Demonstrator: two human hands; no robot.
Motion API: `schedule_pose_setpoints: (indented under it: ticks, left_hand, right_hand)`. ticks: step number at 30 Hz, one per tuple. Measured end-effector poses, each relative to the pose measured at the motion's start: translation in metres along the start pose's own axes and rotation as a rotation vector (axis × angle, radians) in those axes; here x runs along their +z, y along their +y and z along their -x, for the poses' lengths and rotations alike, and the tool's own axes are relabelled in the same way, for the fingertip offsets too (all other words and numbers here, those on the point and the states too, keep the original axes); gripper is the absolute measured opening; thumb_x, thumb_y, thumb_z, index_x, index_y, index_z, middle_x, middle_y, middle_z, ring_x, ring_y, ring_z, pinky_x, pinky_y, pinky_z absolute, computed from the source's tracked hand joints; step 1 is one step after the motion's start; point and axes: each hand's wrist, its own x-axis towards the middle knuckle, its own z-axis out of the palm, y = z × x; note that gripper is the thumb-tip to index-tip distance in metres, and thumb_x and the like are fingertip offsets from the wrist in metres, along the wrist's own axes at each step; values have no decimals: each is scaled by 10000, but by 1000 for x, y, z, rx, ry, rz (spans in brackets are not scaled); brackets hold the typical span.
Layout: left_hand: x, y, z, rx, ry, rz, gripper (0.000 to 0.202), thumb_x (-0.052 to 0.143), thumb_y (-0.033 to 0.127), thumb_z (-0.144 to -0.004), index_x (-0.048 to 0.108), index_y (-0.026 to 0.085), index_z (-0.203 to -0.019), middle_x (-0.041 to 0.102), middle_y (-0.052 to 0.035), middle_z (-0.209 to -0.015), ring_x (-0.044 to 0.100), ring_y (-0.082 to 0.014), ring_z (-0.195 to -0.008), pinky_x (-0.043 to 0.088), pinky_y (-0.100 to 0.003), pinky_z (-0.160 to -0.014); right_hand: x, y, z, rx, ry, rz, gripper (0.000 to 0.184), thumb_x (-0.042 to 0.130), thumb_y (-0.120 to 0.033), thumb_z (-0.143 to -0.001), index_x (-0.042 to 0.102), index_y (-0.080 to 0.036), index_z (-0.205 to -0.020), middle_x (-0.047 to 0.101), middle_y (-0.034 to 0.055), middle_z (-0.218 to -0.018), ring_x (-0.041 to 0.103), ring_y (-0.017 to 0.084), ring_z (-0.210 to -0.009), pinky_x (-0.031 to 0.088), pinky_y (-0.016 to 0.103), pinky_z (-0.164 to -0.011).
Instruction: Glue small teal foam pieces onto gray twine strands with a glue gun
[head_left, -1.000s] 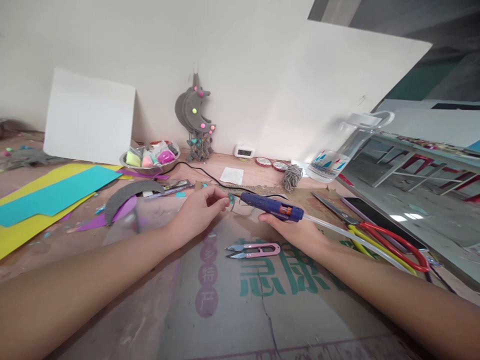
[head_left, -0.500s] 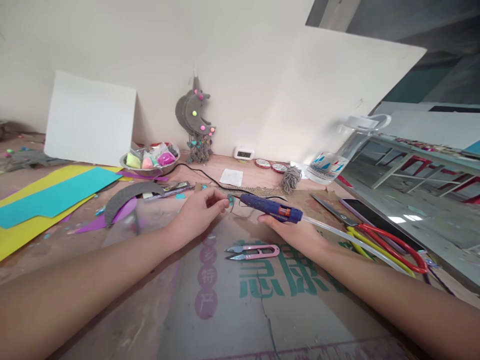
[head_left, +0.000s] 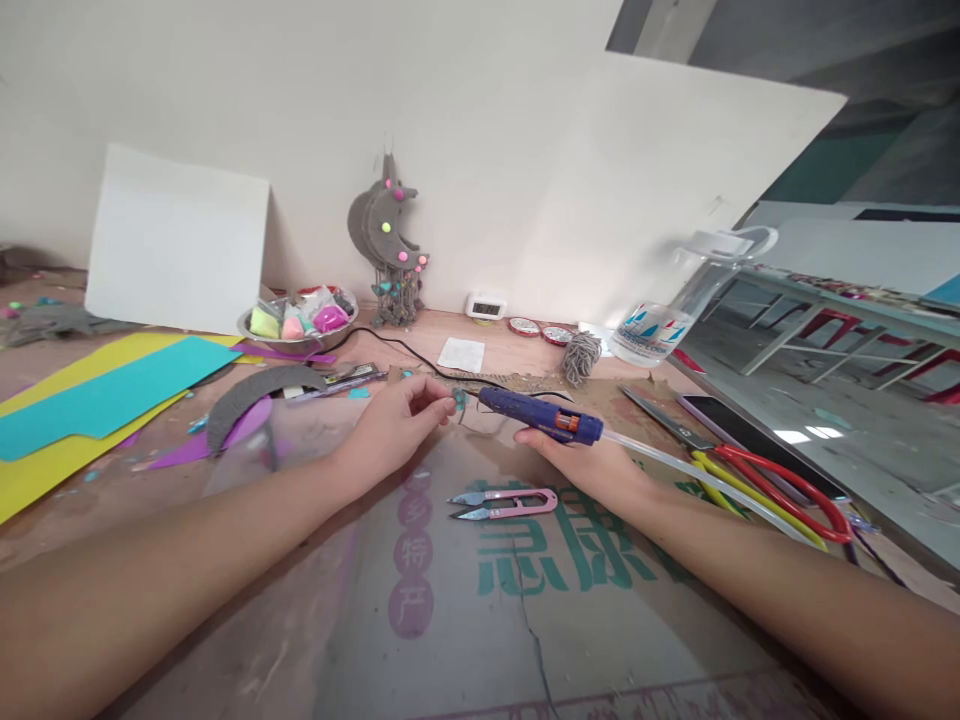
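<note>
My right hand is wrapped round a dark blue hot glue gun, from whose back a long clear glue stick sticks out. The nozzle points left, at a small teal piece pinched between the thumb and fingers of my left hand. A thin grey string trails from this piece; whether the nozzle touches it I cannot tell. Just below, pink thread snips lie on a printed cardboard sheet.
Red and yellow scissors and a phone lie to the right. Behind stand a clear jug, grey yarn, a small clock and a metal bowl. Teal foam sheets lie left; a grey moon ornament hangs behind.
Almost nothing differs. The whole view has shifted very slightly; both hands keep the glue gun and the small teal piece in the same position.
</note>
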Motion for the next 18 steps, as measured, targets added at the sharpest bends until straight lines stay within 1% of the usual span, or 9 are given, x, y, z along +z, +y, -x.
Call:
schedule_pose_setpoints:
  ticks: [9, 18]
  left_hand:
    - [0, 0, 0, 8, 8, -4, 165, 514, 336, -797, 551, 176, -787, 608, 7, -724, 558, -122, -666, 419, -228, -615]
    - [-1, -3, -1, 22, 9, 6, 192, 503, 366, -802, 555, 181, -798, 612, 4, -735, 562, -129, -681, 425, -237, -637]
  right_hand:
    - [0, 3, 1, 25, 4, 24, 321, 563, -519, -737, 627, -239, -879, 678, -9, -836, 626, 184, -753, 487, 273, -649]
    - [0, 6, -1, -13, -12, -5, 318, 566, -502, -746, 627, -242, -918, 679, 1, -860, 626, 198, -777, 485, 289, -656]
